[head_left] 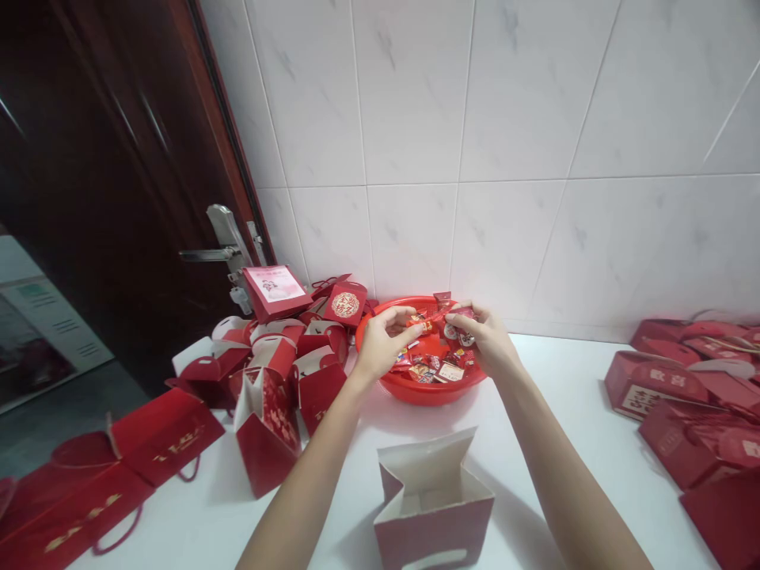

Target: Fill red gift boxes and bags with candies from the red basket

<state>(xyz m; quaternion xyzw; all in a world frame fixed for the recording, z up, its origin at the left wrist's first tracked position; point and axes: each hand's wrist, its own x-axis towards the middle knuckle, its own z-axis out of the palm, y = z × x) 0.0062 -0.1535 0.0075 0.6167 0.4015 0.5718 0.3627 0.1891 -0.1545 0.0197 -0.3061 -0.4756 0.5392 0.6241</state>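
A round red plastic basket (431,393) by the wall holds several small wrapped candies (452,371). Over its left side, my left hand (385,342) pinches a red and orange candy packet (423,325) between thumb and fingers. My right hand (485,332) is at the basket's right side, its fingers closed on a dark red wrapped candy (457,326). In front of the basket, between my forearms, an open box (435,530) stands upright, white inside and dull red outside. What lies in its bottom is too dim to make out.
Several red gift boxes (267,435) crowd the white table (537,368) on the left. More red boxes (689,404) are piled at the right edge. Behind are a tiled wall (409,119) and a dark door with a metal handle (207,255).
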